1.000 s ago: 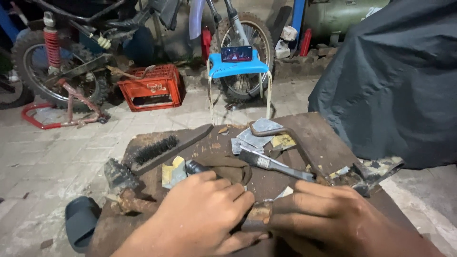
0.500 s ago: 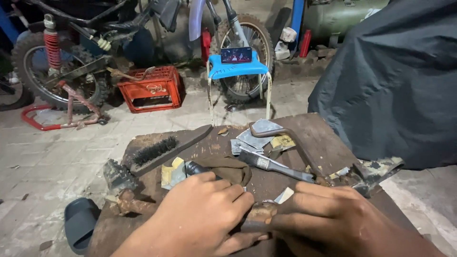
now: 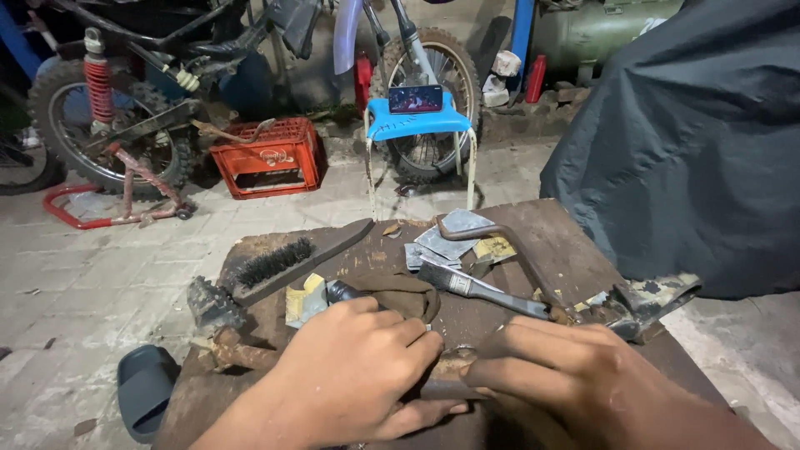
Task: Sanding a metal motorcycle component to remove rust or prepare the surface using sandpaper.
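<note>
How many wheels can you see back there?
2: a spoked wheel at far left near the red shock, and another wheel behind the blue stool. More may be hidden.

Left hand [image 3: 354, 371] lies palm down, fingers curled and closed, knuckles up. Right hand [image 3: 575, 375] sits just beside the left hand, fingers bent, tips pointing toward it. Both forearms enter from below.

My left hand [image 3: 350, 375] and right hand [image 3: 575, 375] have barely shifted on the rusty part [image 3: 450, 367] since a second ago. The view has dipped slightly, so the blue stool [image 3: 417, 125] sits a touch higher.
</note>
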